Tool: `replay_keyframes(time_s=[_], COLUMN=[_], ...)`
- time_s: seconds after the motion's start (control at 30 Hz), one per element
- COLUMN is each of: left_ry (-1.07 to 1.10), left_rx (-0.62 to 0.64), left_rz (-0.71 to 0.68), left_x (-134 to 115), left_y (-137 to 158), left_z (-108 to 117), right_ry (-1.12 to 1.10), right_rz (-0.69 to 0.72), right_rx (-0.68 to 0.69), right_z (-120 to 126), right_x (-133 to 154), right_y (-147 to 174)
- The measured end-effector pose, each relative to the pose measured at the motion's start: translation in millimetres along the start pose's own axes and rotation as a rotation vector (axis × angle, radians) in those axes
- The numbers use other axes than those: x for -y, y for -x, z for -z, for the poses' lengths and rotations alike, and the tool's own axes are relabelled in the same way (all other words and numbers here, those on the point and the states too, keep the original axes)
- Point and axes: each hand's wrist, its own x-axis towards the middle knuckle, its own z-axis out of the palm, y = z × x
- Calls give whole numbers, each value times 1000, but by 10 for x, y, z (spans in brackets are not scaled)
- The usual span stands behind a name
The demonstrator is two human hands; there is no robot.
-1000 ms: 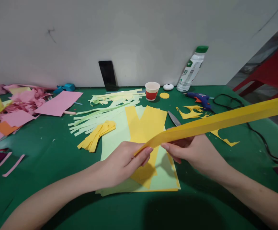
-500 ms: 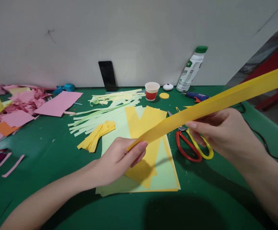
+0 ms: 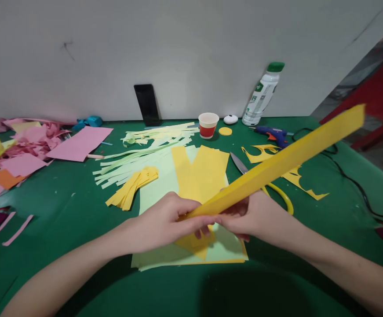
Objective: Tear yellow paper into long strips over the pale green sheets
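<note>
A long yellow paper strip point(image 3: 286, 160) slants up to the right above the table, its far end free in the air. My left hand point(image 3: 168, 224) pinches its lower end between thumb and fingers. Close beside it, my right hand point(image 3: 253, 215) also closes on the strip, with the thumbs nearly touching. Beneath both hands lie pale green sheets point(image 3: 158, 255) with yellow paper pieces point(image 3: 209, 165) on top. Scissors point(image 3: 285, 198) with a yellow handle loop lie partly hidden behind my right hand and the strip. A bundle of short yellow strips point(image 3: 133, 187) rests left of the sheets.
Fringed pale green paper point(image 3: 151, 154) lies at the back, near a red and white paper cup point(image 3: 208, 125). A phone point(image 3: 147, 105) and a bottle point(image 3: 264, 97) lean on the wall. A blue glue gun point(image 3: 273, 133) and yellow scraps point(image 3: 300, 180) are right; pink paper point(image 3: 81, 143) is left.
My right hand has moved left and down along the strip to beside my left hand. The strip's far end has come into view, and yellow scraps on the right are uncovered.
</note>
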Motion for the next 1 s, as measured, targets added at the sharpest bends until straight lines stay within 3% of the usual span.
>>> replay_keyframes(time_s=[0.27, 0.5, 0.57, 0.67, 0.8, 1.0], left_ry=[233, 351, 427, 521, 473, 323], left_rx=[61, 103, 88, 45, 18, 11], left_rz=[31, 72, 71, 70, 66, 37], left_x=[-50, -56, -45, -23, -11, -38], left_y=[18, 67, 64, 43, 27, 26], left_z=[-50, -33, -36, -39, -51, -60], right_ry=[-43, -113, -92, -55, -73, -143], right_rz=[9, 154, 168, 138, 123, 105], right_rx=[-50, -217, -175, -9, 77, -56], right_z=[-26, 224, 268, 231, 80, -48], right_x=[33, 8, 21, 30, -20, -74], right_y=[11, 19, 23, 25, 0, -27])
